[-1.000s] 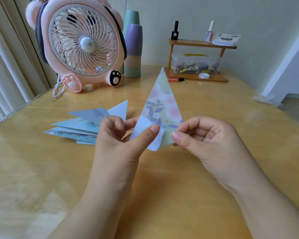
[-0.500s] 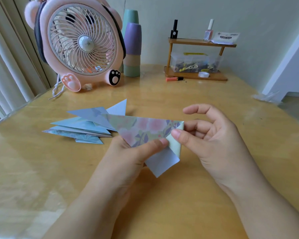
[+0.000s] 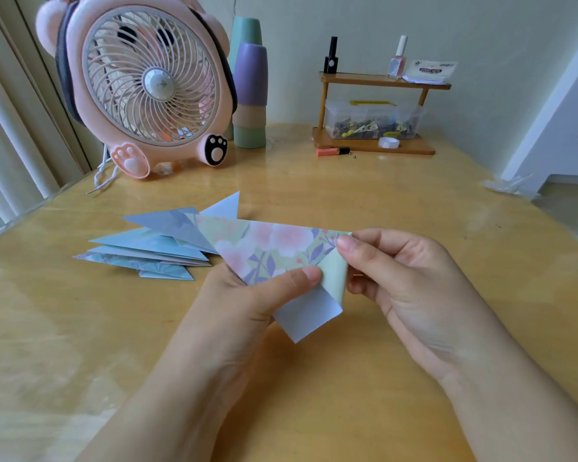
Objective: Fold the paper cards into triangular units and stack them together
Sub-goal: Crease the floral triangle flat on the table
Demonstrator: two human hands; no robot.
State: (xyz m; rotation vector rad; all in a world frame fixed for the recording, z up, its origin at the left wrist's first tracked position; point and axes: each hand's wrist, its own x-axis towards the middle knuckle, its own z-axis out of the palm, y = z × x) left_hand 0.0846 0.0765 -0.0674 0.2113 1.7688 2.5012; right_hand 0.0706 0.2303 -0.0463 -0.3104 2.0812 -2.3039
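My glossy yellow wooden counter (image 3: 397,208) carries a pile of blue folded paper triangles (image 3: 154,251), a pink bear-shaped fan (image 3: 141,81), stacked pastel cups (image 3: 250,95) and a small wooden shelf (image 3: 374,145).

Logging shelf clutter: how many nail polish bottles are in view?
2. Both stand on the top of the wooden shelf: black bottle at its left end, pink bottle right of centre. More could hide in the clear box.

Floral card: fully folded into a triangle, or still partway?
Partway. The floral card shows a triangular face, but a white flap still hangs unfolded below, pinched between left hand and right hand.
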